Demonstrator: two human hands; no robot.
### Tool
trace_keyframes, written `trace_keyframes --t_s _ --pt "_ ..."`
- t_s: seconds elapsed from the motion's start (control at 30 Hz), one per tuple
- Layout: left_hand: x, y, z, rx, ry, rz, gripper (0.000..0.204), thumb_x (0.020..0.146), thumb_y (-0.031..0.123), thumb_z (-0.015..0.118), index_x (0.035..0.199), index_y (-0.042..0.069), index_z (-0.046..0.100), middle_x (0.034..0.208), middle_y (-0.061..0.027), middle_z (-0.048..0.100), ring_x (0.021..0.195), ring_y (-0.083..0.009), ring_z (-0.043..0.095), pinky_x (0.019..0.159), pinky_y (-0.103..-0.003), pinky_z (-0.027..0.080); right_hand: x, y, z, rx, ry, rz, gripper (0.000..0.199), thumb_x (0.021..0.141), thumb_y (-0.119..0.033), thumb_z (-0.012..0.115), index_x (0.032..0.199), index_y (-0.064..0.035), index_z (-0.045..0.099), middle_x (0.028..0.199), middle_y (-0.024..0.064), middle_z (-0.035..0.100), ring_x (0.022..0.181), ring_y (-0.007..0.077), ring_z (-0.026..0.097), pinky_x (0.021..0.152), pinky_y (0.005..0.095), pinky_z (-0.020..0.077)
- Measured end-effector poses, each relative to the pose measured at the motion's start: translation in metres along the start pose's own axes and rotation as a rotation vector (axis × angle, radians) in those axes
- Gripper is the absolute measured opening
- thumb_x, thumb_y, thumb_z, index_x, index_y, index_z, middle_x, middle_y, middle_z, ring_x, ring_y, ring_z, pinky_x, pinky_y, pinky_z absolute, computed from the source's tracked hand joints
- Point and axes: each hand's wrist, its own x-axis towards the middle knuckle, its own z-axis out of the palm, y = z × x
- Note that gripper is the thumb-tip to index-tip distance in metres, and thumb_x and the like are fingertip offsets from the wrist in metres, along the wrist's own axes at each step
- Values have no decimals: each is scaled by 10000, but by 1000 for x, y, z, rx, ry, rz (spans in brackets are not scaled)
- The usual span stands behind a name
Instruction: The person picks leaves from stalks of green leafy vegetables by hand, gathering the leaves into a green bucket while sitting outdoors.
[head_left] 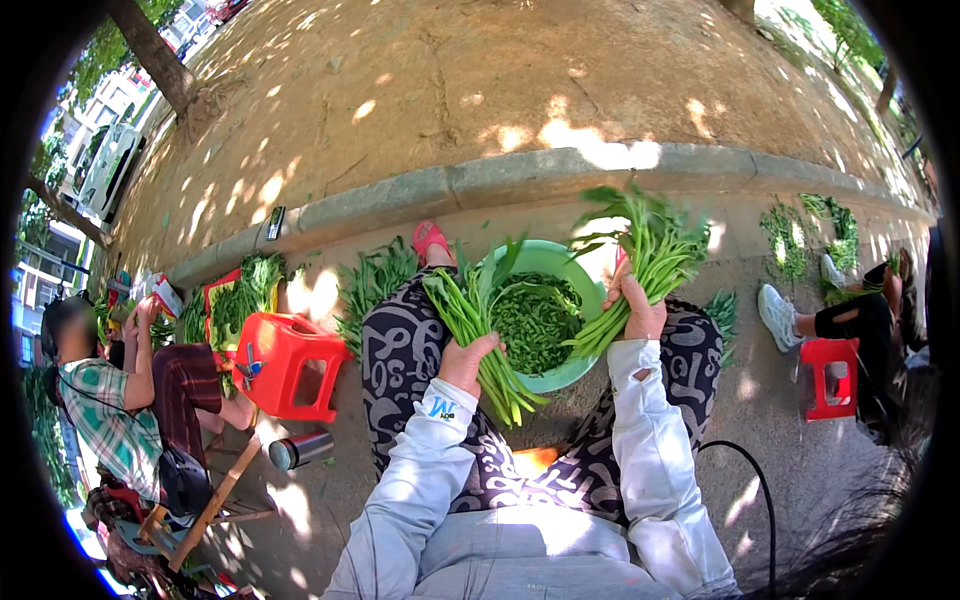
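My left hand [470, 362] is closed round a bunch of long-stemmed leafy greens [472, 312], its stem ends slanting down to the right over the near rim of a pale green basin [565, 262]. In my right hand [637, 308] is a second bunch of leafy greens [668, 255], held over the basin's right side with the leaves pointing away from me and the stems toward the basin. Short cut green pieces [535, 322] lie inside the basin, which stands on the ground between my legs.
On my left are a red stool [290, 365] with scissors [249, 367] on it, a metal flask [301, 450] and a seated person [120, 400]. More greens [375, 290] lie by my left leg. To the right stands another red stool [830, 378] beside another person's legs. A concrete kerb [480, 185] runs ahead.
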Motion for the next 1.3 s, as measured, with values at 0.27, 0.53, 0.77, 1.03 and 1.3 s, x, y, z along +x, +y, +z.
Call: trace_keyframes --t_s 0.27,0.53,0.77,1.03,1.3 --pt "-4 2 9 -35 -138 -40 319 790 47 642 1093 20 543 972 -67 610 852 -191 598 760 -335 496 -27 38 1 -548 -545 469 386 703 -20 715 1048 17 546 778 64 615 607 122 578 556 259 477" --pt "-8 3 11 21 -148 -38 309 782 7 624 1083 4 557 994 -82 621 851 -194 608 762 -328 498 -37 70 -7 -691 -797 279 513 663 -24 742 1130 -6 533 997 83 639 911 146 586 821 287 459" --pt "-5 2 9 151 -67 -6 256 772 -26 586 1027 -5 569 929 -89 619 780 -190 603 696 -321 503 -28 25 10 -782 -563 455 270 718 -15 671 967 23 574 772 58 618 595 127 568 532 255 455" --pt "4 -2 -3 58 33 -30 240 786 12 587 1025 -9 575 900 -90 611 769 -193 587 684 -329 499 -6 4 5 -34 49 45 280 733 -5 673 996 -9 578 767 58 603 541 131 544 485 232 444" --pt "3 -2 -4 40 -2 -101 250 790 43 607 1032 -11 582 923 -87 607 794 -202 586 727 -336 492 -12 7 -5 -268 -308 268 148 755 -66 674 868 -34 586 663 20 570 515 137 538 476 240 422"
